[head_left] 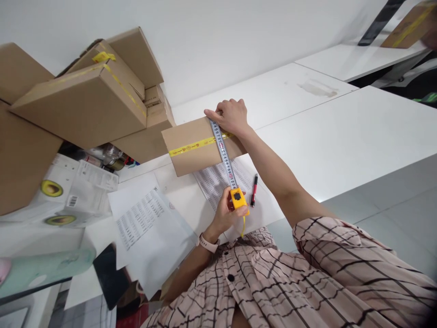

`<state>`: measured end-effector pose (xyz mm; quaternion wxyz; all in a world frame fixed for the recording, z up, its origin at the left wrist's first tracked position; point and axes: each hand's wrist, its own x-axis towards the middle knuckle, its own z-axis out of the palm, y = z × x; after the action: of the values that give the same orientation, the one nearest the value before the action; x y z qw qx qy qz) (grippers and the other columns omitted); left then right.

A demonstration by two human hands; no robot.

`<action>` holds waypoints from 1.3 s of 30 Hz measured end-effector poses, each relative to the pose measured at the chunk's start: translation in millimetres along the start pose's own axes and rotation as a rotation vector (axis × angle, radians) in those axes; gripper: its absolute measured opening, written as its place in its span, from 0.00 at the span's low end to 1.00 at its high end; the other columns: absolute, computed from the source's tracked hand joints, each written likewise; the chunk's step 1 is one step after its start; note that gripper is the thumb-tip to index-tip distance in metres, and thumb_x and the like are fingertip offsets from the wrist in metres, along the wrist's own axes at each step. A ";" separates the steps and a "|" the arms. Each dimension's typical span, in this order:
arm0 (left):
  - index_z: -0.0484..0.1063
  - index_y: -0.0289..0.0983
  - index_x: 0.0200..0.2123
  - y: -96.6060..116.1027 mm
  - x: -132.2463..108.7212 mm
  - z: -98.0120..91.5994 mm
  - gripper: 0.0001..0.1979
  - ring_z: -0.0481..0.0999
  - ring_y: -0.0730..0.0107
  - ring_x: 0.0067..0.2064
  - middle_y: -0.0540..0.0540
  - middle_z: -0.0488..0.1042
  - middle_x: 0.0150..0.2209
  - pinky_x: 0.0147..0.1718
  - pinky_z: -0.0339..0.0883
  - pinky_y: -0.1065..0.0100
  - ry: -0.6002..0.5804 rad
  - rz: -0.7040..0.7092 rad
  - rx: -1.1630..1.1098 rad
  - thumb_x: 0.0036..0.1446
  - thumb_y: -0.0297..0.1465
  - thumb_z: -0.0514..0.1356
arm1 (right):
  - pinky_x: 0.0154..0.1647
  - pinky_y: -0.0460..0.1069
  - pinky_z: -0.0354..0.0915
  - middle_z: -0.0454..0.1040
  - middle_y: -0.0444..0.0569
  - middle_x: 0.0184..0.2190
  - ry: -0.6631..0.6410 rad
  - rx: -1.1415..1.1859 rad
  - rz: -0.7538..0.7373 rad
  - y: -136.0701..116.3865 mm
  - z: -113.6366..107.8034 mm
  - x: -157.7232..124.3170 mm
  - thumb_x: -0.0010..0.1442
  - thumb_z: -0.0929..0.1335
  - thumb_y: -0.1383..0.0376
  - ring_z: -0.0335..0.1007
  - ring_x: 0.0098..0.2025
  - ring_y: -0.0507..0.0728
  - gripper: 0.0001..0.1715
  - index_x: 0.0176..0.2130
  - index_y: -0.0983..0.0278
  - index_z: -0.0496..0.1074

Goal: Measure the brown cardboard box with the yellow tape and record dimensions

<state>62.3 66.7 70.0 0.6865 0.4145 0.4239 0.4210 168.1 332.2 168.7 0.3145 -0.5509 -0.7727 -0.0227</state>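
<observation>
A small cardboard box [198, 160] with yellow printed tape along its middle lies on the white table. Across its top runs the silver blade [223, 152] of a tape measure, drawn out well past the near edge. My left hand [223, 214] is closed around the yellow tape measure case [239, 200], close to my body. At the far edge of the box, my right hand [230, 115] has its thumb on the blade's end and its fingers curled at the box. Under the box and case lie printed sheets [213, 182], with a red and black pen [254, 190] to the right.
Several larger cardboard boxes [85, 100] are stacked at the left. Nearer are white cartons with avocado pictures [68, 196], loose papers [150, 237] and a pale green bottle [51, 269]. The white table [327, 132] stretches right; another taped box [408, 29] stands far right.
</observation>
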 end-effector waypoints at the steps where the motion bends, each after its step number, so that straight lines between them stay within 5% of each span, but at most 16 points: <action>1: 0.63 0.41 0.52 -0.6 -3.1 -2.3 0.36 0.82 0.60 0.41 0.40 0.74 0.53 0.37 0.78 0.63 -0.014 0.012 -0.003 0.44 0.41 0.75 | 0.58 0.67 0.60 0.71 0.53 0.32 0.017 -0.001 -0.005 0.2 1.2 1.0 0.74 0.51 0.43 0.70 0.46 0.65 0.40 0.39 0.66 0.75; 4: 0.62 0.42 0.54 -2.1 -24.1 -15.8 0.38 0.83 0.53 0.46 0.38 0.73 0.56 0.36 0.79 0.62 -0.045 0.105 0.015 0.45 0.43 0.76 | 0.58 0.67 0.60 0.71 0.52 0.31 0.083 -0.003 -0.018 -1.0 1.9 -2.2 0.75 0.48 0.43 0.71 0.46 0.65 0.42 0.37 0.65 0.75; 7: 0.61 0.43 0.58 -4.9 -58.5 -36.4 0.39 0.81 0.50 0.53 0.37 0.72 0.59 0.42 0.80 0.61 0.053 0.243 0.125 0.47 0.39 0.76 | 0.58 0.66 0.59 0.73 0.53 0.34 0.143 -0.028 -0.027 -5.5 -4.2 -27.4 0.74 0.49 0.41 0.71 0.48 0.66 0.42 0.38 0.64 0.75; 11: 0.58 0.44 0.61 -12.1 -103.9 -58.5 0.39 0.81 0.51 0.54 0.37 0.71 0.60 0.43 0.80 0.59 0.185 0.278 0.205 0.50 0.38 0.73 | 0.58 0.67 0.58 0.76 0.54 0.42 0.205 -0.053 -0.062 -8.7 -11.2 -102.5 0.72 0.53 0.39 0.70 0.52 0.67 0.37 0.44 0.61 0.75; 15: 0.59 0.45 0.62 -17.9 -127.2 -65.1 0.38 0.80 0.53 0.55 0.38 0.70 0.61 0.45 0.79 0.59 0.160 0.173 0.337 0.53 0.39 0.71 | 0.59 0.66 0.58 0.77 0.56 0.49 0.155 0.047 -0.090 -4.5 -16.1 -180.9 0.69 0.59 0.38 0.69 0.54 0.68 0.34 0.49 0.60 0.75; 18: 0.61 0.43 0.62 -18.9 -125.5 -63.1 0.38 0.81 0.54 0.51 0.40 0.75 0.57 0.45 0.79 0.58 0.059 0.068 0.586 0.51 0.41 0.72 | 0.57 0.63 0.61 0.77 0.54 0.50 0.148 0.272 -0.027 -3.3 -37.8 -205.2 0.70 0.56 0.38 0.70 0.54 0.65 0.35 0.54 0.58 0.73; 21: 0.62 0.41 0.63 -16.0 -115.2 -56.3 0.41 0.82 0.54 0.45 0.39 0.78 0.53 0.44 0.78 0.56 -0.076 0.049 0.870 0.49 0.45 0.73 | 0.44 0.57 0.67 0.78 0.51 0.44 0.195 0.738 0.051 -6.2 -74.9 -201.1 0.71 0.53 0.37 0.72 0.43 0.59 0.39 0.60 0.58 0.70; 25: 0.62 0.41 0.64 -9.1 -107.4 -46.4 0.38 0.82 0.53 0.48 0.38 0.77 0.54 0.47 0.77 0.54 -0.209 0.116 1.038 0.54 0.44 0.70 | 0.22 0.49 0.55 0.71 0.40 0.22 0.245 1.161 0.103 -12.1 -108.3 -199.1 0.72 0.64 0.46 0.60 0.21 0.51 0.22 0.46 0.59 0.75; 27: 0.60 0.42 0.66 -8.2 -107.8 -44.0 0.40 0.82 0.52 0.50 0.38 0.76 0.56 0.48 0.77 0.53 -0.157 0.142 1.051 0.54 0.43 0.71 | 0.18 0.48 0.51 0.67 0.38 0.18 0.295 1.152 0.160 -17.0 -106.8 -213.0 0.71 0.65 0.47 0.56 0.17 0.50 0.20 0.38 0.58 0.72; 30: 0.53 0.44 0.70 -10.6 -109.3 -41.5 0.50 0.80 0.51 0.54 0.37 0.73 0.60 0.49 0.77 0.53 0.020 0.234 0.966 0.50 0.43 0.74 | 0.18 0.46 0.56 0.72 0.38 0.22 0.233 1.102 0.191 -31.6 -87.0 -248.4 0.72 0.64 0.47 0.59 0.18 0.49 0.20 0.35 0.58 0.67; 33: 0.51 0.43 0.70 -9.3 -109.5 -36.6 0.52 0.79 0.53 0.55 0.38 0.74 0.58 0.48 0.77 0.55 0.106 0.410 0.846 0.49 0.44 0.75 | 0.25 0.47 0.66 0.77 0.43 0.29 0.065 1.008 -0.008 -50.1 -63.5 -281.7 0.74 0.62 0.56 0.70 0.26 0.51 0.13 0.39 0.58 0.70; 36: 0.55 0.42 0.68 6.2 -106.9 -31.5 0.47 0.80 0.55 0.54 0.38 0.75 0.57 0.49 0.77 0.56 0.112 0.599 0.879 0.52 0.43 0.74 | 0.33 0.51 0.69 0.79 0.49 0.35 0.082 0.802 -0.177 -54.4 -46.7 -297.9 0.73 0.62 0.58 0.73 0.34 0.55 0.12 0.44 0.59 0.73; 39: 0.62 0.41 0.65 38.7 -94.6 -32.6 0.38 0.79 0.56 0.55 0.39 0.75 0.56 0.49 0.78 0.56 0.181 0.807 1.006 0.55 0.41 0.73 | 0.35 0.53 0.66 0.75 0.48 0.32 0.133 0.578 0.097 -35.5 -31.2 -300.5 0.72 0.61 0.58 0.70 0.32 0.55 0.13 0.41 0.60 0.72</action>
<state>-3.8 -2.6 118.2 0.1581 0.7748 0.4366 0.4290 210.4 54.7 51.1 0.5087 -0.4722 -0.6977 0.1771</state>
